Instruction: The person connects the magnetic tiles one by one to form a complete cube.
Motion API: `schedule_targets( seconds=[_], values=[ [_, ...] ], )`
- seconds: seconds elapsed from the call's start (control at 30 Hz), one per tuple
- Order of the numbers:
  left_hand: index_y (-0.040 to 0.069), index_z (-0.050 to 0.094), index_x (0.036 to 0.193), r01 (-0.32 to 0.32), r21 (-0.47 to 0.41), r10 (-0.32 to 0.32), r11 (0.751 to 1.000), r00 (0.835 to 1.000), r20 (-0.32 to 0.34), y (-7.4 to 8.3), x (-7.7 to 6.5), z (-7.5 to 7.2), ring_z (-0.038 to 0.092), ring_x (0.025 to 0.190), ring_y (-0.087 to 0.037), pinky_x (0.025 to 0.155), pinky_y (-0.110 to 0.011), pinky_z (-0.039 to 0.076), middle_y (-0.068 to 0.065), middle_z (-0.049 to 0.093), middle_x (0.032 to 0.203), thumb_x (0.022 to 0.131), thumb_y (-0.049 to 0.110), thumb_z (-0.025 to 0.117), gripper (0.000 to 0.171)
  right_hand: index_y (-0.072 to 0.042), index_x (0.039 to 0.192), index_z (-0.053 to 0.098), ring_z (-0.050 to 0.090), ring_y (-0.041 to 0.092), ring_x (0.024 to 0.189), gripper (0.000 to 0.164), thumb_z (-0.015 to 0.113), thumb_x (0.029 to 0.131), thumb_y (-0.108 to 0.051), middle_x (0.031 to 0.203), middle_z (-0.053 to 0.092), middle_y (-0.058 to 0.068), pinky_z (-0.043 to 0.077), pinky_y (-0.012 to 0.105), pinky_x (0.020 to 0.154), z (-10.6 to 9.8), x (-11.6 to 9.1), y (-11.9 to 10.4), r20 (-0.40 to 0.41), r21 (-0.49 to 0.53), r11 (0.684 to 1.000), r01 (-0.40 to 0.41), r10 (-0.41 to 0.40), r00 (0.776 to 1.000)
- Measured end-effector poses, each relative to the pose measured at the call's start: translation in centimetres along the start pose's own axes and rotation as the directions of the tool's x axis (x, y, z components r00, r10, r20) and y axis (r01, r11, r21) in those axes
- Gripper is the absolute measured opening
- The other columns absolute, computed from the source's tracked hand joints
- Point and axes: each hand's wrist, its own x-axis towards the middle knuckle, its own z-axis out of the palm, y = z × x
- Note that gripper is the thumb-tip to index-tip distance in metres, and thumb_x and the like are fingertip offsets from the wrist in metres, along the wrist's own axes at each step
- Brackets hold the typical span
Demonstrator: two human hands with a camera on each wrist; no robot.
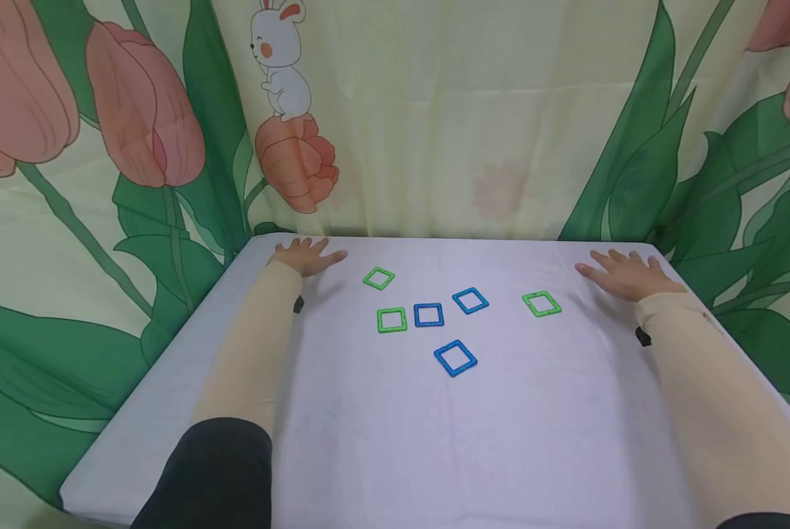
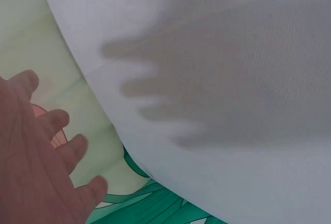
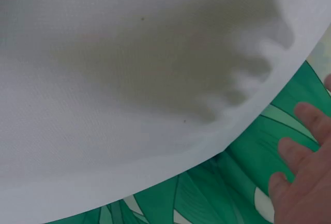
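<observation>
Both hands are held over the far corners of the table with fingers spread. My left hand (image 1: 304, 258) is at the far left corner, holding nothing, and its shadow falls on the cloth in the left wrist view. At the far right corner my right hand (image 1: 626, 276) is likewise spread, with nothing in it. Between them lie several square plastic frames. Nearest the left hand is a green square frame (image 1: 378, 278); another green one (image 1: 392, 319) lies closer in. Three blue square frames (image 1: 429, 314) (image 1: 470, 300) (image 1: 455, 358) sit mid-table. A third green frame (image 1: 542, 303) lies nearest the right hand.
A white cloth covers the table (image 1: 533, 441). Behind it hangs a curtain (image 1: 421, 147) printed with tulips, leaves and a rabbit, which also shows past both side edges of the table.
</observation>
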Motion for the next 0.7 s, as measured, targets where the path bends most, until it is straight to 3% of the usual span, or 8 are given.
schedule_targets(
  seconds=[0.23, 0.4, 0.53, 0.6, 0.7],
  values=[
    [0.016, 0.011, 0.167, 0.031, -0.018, -0.03, 0.999, 0.997, 0.071, -0.2, -0.8, -0.4, 0.016, 0.157, -0.046, 0.122, -0.068, 0.019, -0.026, 0.012, 0.171, 0.099, 0.078, 0.023, 0.093, 0.004, 0.154, 0.037, 0.027, 0.066, 0.14, 0.091, 0.019, 0.104, -0.07, 0.152, 0.032, 0.044, 0.015, 0.083, 0.111, 0.8, 0.8, 0.1, -0.043, -0.118, 0.992, 0.045, -0.05, 0.998],
    [0.008, 0.026, 0.163, 0.038, 0.03, -0.041, 0.999, 0.995, 0.095, -0.2, -1.6, -0.8, 0.036, 0.15, -0.041, 0.12, -0.064, 0.029, -0.025, 0.036, 0.163, 0.099, 0.077, 0.026, 0.095, 0.004, 0.146, 0.051, 0.04, 0.062, 0.134, 0.086, 0.025, 0.106, -0.067, 0.146, 0.044, 0.042, 0.028, 0.08, 0.106, 0.9, 1.3, -0.2, -0.051, -0.113, 0.99, 0.089, -0.095, 0.994],
    [0.006, 0.057, 0.144, 0.044, 0.091, -0.055, 0.995, 0.991, 0.123, 0.0, -1.9, -0.7, 0.06, 0.121, -0.031, 0.108, -0.054, 0.047, -0.018, 0.065, 0.136, 0.101, 0.072, 0.037, 0.082, 0.006, 0.129, 0.065, 0.059, 0.047, 0.111, 0.073, 0.042, 0.105, -0.06, 0.124, 0.064, 0.032, 0.047, 0.066, 0.096, 0.5, 1.4, -1.5, -0.048, -0.066, 0.987, 0.144, -0.147, 0.988],
    [0.005, 0.068, 0.129, 0.032, 0.117, -0.048, 0.993, 0.99, 0.136, 0.2, -1.8, -0.5, 0.063, 0.105, -0.026, 0.098, -0.048, 0.051, -0.013, 0.072, 0.118, 0.103, 0.062, 0.046, 0.066, 0.003, 0.118, 0.07, 0.062, 0.034, 0.096, 0.06, 0.052, 0.104, -0.053, 0.107, 0.071, 0.021, 0.053, 0.054, 0.085, 0.2, 1.4, -2.5, -0.042, -0.042, 0.983, 0.179, -0.18, 0.983],
    [0.004, 0.071, 0.108, -0.014, 0.144, -0.008, 0.99, 0.988, 0.152, 0.6, -1.3, 0.0, 0.06, 0.09, -0.021, 0.085, -0.041, 0.05, -0.008, 0.07, 0.095, 0.104, 0.043, 0.058, 0.041, -0.003, 0.106, 0.071, 0.059, 0.023, 0.084, 0.043, 0.062, 0.101, -0.045, 0.091, 0.069, 0.006, 0.052, 0.042, 0.075, 0.0, 1.4, -4.2, -0.031, -0.036, 0.972, 0.232, -0.233, 0.972]
  ],
)
